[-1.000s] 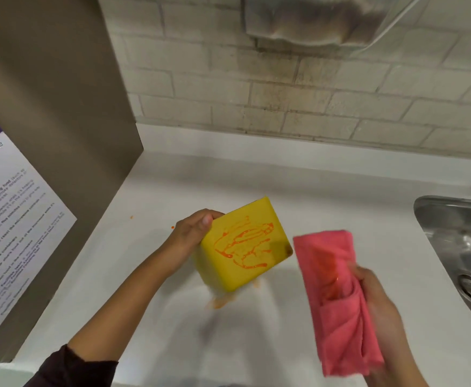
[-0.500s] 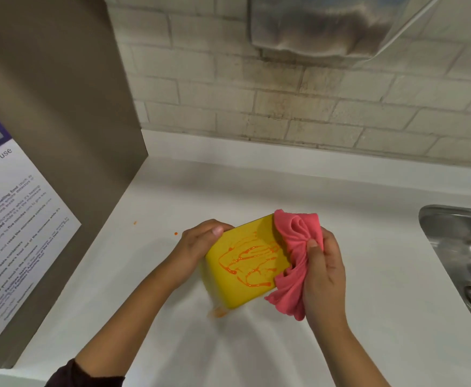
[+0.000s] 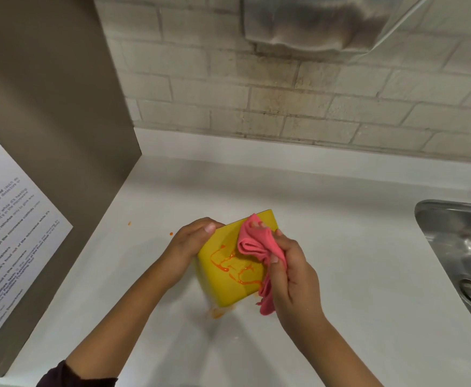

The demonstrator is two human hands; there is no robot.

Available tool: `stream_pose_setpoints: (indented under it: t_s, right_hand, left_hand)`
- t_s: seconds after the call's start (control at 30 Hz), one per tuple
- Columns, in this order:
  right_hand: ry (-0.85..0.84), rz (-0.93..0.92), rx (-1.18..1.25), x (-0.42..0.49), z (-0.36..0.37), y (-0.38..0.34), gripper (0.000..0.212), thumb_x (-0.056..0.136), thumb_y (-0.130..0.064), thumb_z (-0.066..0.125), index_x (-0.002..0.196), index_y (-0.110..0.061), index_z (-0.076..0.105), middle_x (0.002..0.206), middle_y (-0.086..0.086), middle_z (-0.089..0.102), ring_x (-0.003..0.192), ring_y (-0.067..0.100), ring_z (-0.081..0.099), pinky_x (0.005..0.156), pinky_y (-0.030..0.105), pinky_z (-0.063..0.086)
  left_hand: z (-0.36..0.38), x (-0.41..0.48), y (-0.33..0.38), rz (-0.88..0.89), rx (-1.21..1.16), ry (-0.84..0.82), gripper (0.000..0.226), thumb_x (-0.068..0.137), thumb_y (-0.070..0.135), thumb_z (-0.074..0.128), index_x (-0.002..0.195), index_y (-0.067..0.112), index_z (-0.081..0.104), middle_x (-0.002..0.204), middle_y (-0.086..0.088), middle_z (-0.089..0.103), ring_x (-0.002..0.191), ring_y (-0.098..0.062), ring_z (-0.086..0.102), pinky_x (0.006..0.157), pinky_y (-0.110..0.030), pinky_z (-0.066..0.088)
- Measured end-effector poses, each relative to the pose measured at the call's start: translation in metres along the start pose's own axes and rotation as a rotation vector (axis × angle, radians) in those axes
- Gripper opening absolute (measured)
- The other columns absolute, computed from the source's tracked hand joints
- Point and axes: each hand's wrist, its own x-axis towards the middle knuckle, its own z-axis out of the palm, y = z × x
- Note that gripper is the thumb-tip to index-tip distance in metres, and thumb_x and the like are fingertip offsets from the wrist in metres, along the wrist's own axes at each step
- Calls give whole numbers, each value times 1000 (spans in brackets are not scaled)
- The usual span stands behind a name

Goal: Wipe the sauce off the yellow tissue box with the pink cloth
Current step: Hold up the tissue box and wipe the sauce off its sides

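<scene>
The yellow tissue box (image 3: 223, 286) is tilted above the white counter, its upper face streaked with orange sauce (image 3: 235, 268). My left hand (image 3: 189, 247) grips the box by its left side. My right hand (image 3: 293, 272) holds the bunched pink cloth (image 3: 256, 244) and presses it on the box's upper right part, over some of the sauce. The cloth's tail hangs down past the box's right edge.
A white counter (image 3: 354, 289) runs under the hands, with orange sauce drops (image 3: 170, 234) on it and a smear (image 3: 217, 312) below the box. A steel sink (image 3: 463, 252) lies at the right. A brown panel with a printed notice (image 3: 8, 236) stands left. A brick wall (image 3: 256, 93) is behind.
My right hand brought the pink cloth from the right onto the box and slid it left across the top face. The left hand keeps holding the box.
</scene>
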Motion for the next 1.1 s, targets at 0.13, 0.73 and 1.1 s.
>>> stream_pose_setpoints:
  t_s: [0.13,0.73,1.1]
  right_hand:
    - [3,40,60,-5,-13,11,29,89,-42,35,105,-62,48,74,-13,67,49,5,63,37,17,50]
    - [122,108,-83,-5,5,5,29,86,-45,31,108,-53,49,71,-18,64,57,-2,61,42,4,40]
    - [-61,48,-80,-8,1,1,41,88,-42,33,121,-64,40,98,-14,67,62,23,69,38,24,53]
  left_hand:
    - [-1,1,1,25,-15,15,33,75,50,46,82,26,68,82,13,70,78,-1,64,69,-10,48]
    - [7,-6,5,48,-33,3,38,72,49,49,88,21,70,94,-5,64,89,-11,63,78,-20,50]
    - [5,-5,5,34,-40,24,26,82,33,45,84,26,70,90,-1,66,85,-7,63,78,-17,50]
